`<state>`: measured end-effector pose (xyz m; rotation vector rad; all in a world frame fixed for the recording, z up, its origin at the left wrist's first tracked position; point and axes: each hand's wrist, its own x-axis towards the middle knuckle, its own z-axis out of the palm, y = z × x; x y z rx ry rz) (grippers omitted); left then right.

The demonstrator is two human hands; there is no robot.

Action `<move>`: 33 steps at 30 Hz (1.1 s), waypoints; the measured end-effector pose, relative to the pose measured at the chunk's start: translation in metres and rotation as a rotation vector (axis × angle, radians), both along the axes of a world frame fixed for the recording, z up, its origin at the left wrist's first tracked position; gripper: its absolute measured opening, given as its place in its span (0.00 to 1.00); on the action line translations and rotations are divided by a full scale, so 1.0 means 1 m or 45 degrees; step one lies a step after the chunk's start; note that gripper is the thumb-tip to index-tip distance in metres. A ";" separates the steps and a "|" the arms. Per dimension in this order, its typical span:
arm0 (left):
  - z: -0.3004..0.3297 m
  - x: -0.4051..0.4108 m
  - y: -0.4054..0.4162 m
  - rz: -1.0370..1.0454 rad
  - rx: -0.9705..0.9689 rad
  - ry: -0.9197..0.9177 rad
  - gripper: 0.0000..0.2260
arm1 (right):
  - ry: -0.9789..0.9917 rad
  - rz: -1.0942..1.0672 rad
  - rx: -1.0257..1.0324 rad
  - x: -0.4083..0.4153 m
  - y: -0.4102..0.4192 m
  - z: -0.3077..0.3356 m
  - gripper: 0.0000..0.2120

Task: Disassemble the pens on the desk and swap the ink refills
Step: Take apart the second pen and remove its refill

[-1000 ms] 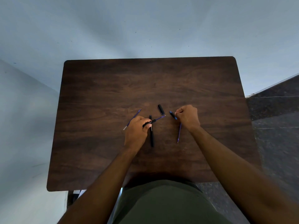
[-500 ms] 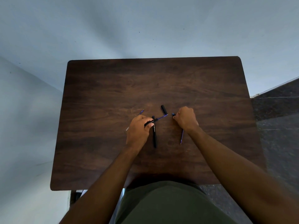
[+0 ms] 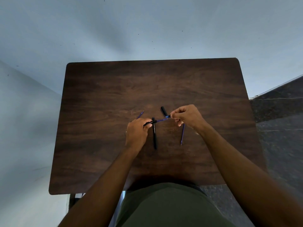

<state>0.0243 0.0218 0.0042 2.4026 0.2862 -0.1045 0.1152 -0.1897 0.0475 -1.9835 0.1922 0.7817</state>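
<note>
Holding a black barrel [image 3: 148,123], left hand [image 3: 136,133] pinched shut; right hand [image 3: 188,117] pinching the blue refill [image 3: 161,120] above the desk [image 3: 114,89].

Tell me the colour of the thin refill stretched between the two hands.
Blue-purple refill, seen in the head view, running from the left hand to the right hand.

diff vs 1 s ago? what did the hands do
The right hand lifted off the desk and moved toward the left hand; its fingers now pinch the blue-tipped far end of the refill sticking out of the barrel the left hand holds. The left hand kept its grip. The black pen, the cap and the two loose refills lie as before.
</note>
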 end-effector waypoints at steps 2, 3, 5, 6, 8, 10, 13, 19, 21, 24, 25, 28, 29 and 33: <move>0.002 -0.001 -0.001 -0.004 0.004 -0.015 0.10 | 0.015 -0.016 0.002 -0.001 -0.001 0.001 0.04; 0.004 -0.001 -0.001 -0.008 0.020 -0.015 0.10 | 0.020 -0.028 0.005 -0.002 -0.001 0.002 0.03; 0.006 -0.001 -0.002 -0.013 0.047 -0.016 0.09 | 0.022 -0.044 0.009 -0.004 -0.002 0.004 0.02; 0.007 -0.001 -0.002 -0.015 0.057 -0.018 0.09 | 0.019 -0.050 0.012 -0.005 -0.002 0.005 0.02; 0.008 -0.001 -0.001 -0.023 0.071 -0.023 0.09 | 0.012 -0.065 0.014 -0.006 -0.003 0.006 0.02; 0.009 -0.001 -0.001 -0.021 0.070 -0.038 0.09 | 0.013 -0.076 0.017 -0.006 -0.004 0.007 0.02; 0.009 -0.001 -0.001 -0.015 0.074 -0.039 0.09 | 0.019 -0.070 0.023 -0.007 -0.004 0.009 0.02; 0.008 -0.002 -0.001 -0.002 0.080 -0.023 0.10 | 0.014 -0.065 0.003 -0.007 -0.004 0.008 0.02; 0.008 -0.002 -0.002 -0.010 0.084 -0.013 0.10 | 0.027 -0.055 0.013 -0.007 -0.004 0.008 0.02; 0.009 -0.001 -0.004 -0.006 0.076 0.003 0.10 | 0.036 -0.054 0.042 -0.008 -0.003 0.008 0.03; 0.010 -0.001 -0.004 -0.002 0.073 0.006 0.11 | 0.037 -0.058 0.049 -0.009 -0.003 0.008 0.04; 0.010 -0.001 -0.004 -0.001 0.063 0.012 0.11 | 0.038 -0.071 0.057 -0.008 -0.004 0.007 0.02; 0.011 0.000 -0.004 -0.010 0.066 0.011 0.11 | 0.045 -0.073 0.064 -0.008 -0.003 0.007 0.01; 0.013 0.001 -0.004 -0.016 0.061 -0.018 0.09 | 0.082 -0.086 0.125 -0.010 0.001 0.006 0.03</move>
